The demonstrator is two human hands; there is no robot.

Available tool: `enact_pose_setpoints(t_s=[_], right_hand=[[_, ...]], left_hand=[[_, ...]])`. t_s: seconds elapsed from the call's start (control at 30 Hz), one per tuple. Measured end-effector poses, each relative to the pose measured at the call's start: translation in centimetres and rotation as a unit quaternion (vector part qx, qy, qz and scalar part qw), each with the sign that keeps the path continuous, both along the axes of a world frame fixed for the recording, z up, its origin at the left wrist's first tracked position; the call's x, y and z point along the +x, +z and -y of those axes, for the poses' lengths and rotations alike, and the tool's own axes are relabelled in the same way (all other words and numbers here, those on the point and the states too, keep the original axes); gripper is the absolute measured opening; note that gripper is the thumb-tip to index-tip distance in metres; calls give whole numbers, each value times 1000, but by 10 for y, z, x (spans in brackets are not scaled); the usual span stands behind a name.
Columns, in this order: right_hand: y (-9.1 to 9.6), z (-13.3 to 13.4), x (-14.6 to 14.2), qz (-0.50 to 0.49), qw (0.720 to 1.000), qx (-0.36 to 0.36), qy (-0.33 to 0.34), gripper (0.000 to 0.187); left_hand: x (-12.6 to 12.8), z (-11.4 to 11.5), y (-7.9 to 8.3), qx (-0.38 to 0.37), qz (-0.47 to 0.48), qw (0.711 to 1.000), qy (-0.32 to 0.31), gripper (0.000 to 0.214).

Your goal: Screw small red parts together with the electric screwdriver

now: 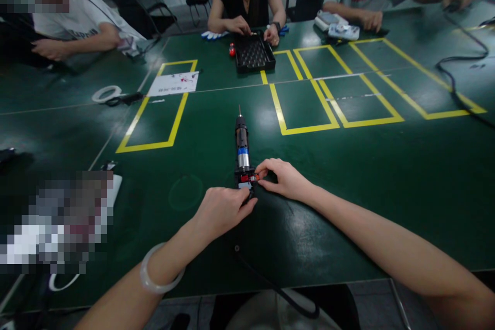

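An electric screwdriver lies on the green table with its thin bit pointing away from me. Its motor and inner parts show, as if one half of the casing is off. My left hand is closed around its rear end, fingers and thumb pressed on both sides. From the right, my right hand pinches a small orange-red connector-like piece at the screwdriver's side. A red part sits inside the body beside it. The fingertips hide some of the rear end.
Yellow tape rectangles mark the green table. A co-worker across reaches into a black tray. A white paper sheet and a tape roll lie left. Black cables run at the front edge and far right.
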State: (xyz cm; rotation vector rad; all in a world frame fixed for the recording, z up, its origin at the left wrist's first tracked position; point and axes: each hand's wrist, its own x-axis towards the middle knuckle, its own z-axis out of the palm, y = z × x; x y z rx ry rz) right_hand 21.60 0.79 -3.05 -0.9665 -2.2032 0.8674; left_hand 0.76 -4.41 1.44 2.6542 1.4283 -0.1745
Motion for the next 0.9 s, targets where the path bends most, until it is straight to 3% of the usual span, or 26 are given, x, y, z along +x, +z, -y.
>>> enact_pose_setpoints(t_s=[0.3, 0.43, 0.57, 0.7, 0.9], right_hand=[[1, 1, -4, -9, 1000, -7, -7, 11], [2, 3, -6, -17, 1000, -8, 5, 15], [3, 4, -7, -23, 999, -1, 27, 21], [3, 5, -7, -18, 998, 17, 54, 26], [6, 6, -7, 17, 996, 30, 86, 35]], left_hand=[[-5, -3, 1, -2, 22, 1000, 3, 44], [-10, -9, 1, 49, 79, 993, 72, 46], [-10, -17, -4, 122, 167, 969, 138, 43], [-9, -24, -13, 72, 156, 976, 135, 65], [-10, -28, -17, 23, 162, 977, 136, 57]])
